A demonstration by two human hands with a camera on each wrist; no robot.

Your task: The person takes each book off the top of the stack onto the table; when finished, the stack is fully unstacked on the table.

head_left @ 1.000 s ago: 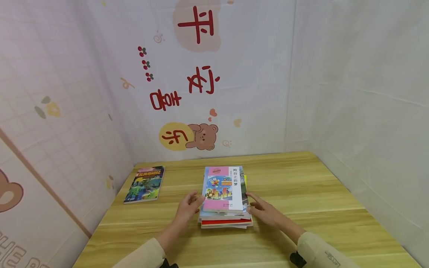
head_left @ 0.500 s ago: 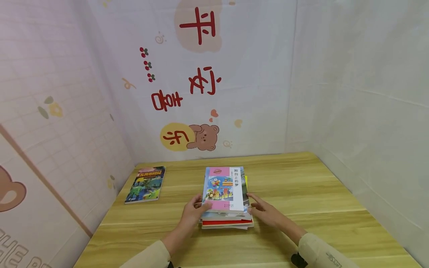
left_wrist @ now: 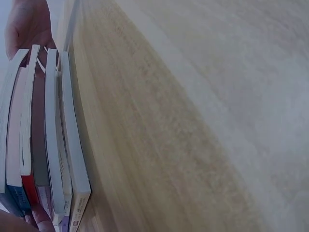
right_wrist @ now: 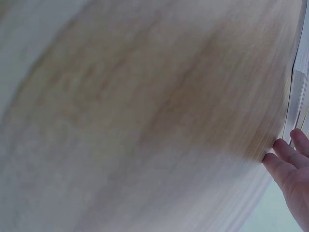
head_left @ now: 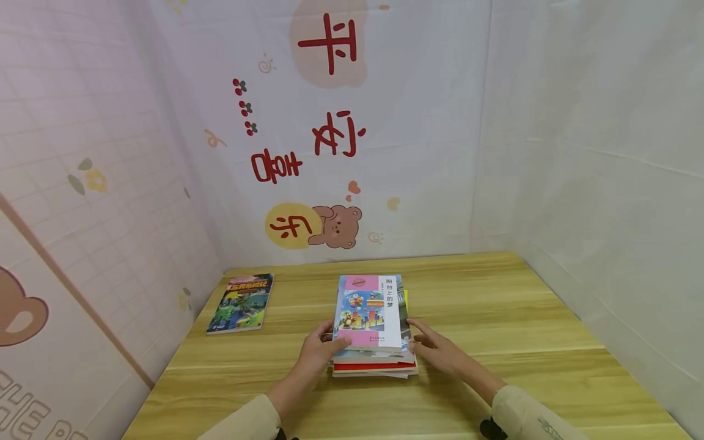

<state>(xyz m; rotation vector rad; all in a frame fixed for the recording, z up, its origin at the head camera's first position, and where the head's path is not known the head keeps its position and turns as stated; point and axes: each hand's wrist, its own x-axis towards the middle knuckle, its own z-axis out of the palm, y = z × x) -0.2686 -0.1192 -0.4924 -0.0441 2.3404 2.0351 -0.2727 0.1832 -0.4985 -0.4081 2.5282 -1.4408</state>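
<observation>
A pile of several books [head_left: 374,368] lies near the middle of the wooden table, its edges uneven. On top is a paperback [head_left: 363,311] with a pink, white and blue cover showing balloons and buildings. My left hand [head_left: 318,355] grips its near left corner, thumb on the cover and fingers at the side. In the left wrist view, left-hand fingers [left_wrist: 41,220] press against the book edges low on the left. On the pile's right, my right hand [head_left: 440,354] rests relaxed fingers along the side. The right wrist view shows these fingertips [right_wrist: 280,150] beside the lowest books.
Another book [head_left: 241,304], with a colourful green and blue cover, lies flat at the table's back left. The table [head_left: 495,318] is bounded by white cloth walls behind and on both sides; the back wall [head_left: 423,153] carries red characters and a bear.
My left hand has moved right to the pile, and its thumb has come onto the top book's cover. The right hand has stayed at the pile's right side.
</observation>
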